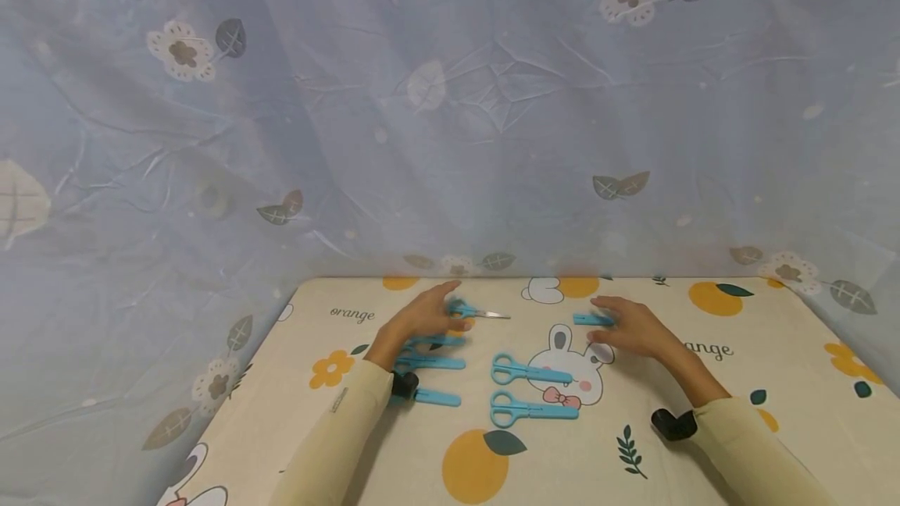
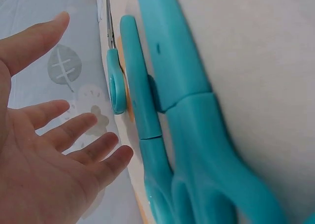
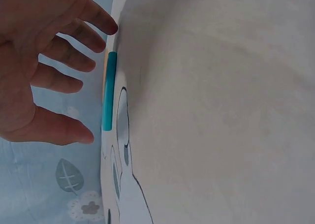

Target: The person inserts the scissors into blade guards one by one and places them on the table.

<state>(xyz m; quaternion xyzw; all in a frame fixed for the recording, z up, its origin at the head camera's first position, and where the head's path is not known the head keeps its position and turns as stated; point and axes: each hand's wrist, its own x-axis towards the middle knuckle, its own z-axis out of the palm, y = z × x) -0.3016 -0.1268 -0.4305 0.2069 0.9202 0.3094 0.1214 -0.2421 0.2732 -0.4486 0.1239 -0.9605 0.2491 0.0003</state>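
Observation:
My left hand (image 1: 426, 314), fingers spread and holding nothing, hovers beside a pair of bare-bladed scissors (image 1: 462, 309) with blue handles. In the left wrist view those scissors (image 2: 115, 81) lie past two capped pairs. On the right, a loose blue scissor cap (image 1: 589, 319) lies on the cloth. Over it my right hand (image 1: 628, 326) is held with its fingers apart; the right wrist view shows a gap between the fingers and the cap (image 3: 109, 91). Nothing is in that hand.
Two capped blue scissors, an upper pair (image 1: 529, 371) and a lower pair (image 1: 532, 411), lie mid-table. Several more capped scissors (image 1: 439, 364) sit under the left forearm, partly hidden. A printed cloth (image 1: 562, 467) covers the table; a pale curtain (image 1: 450, 178) hangs behind it.

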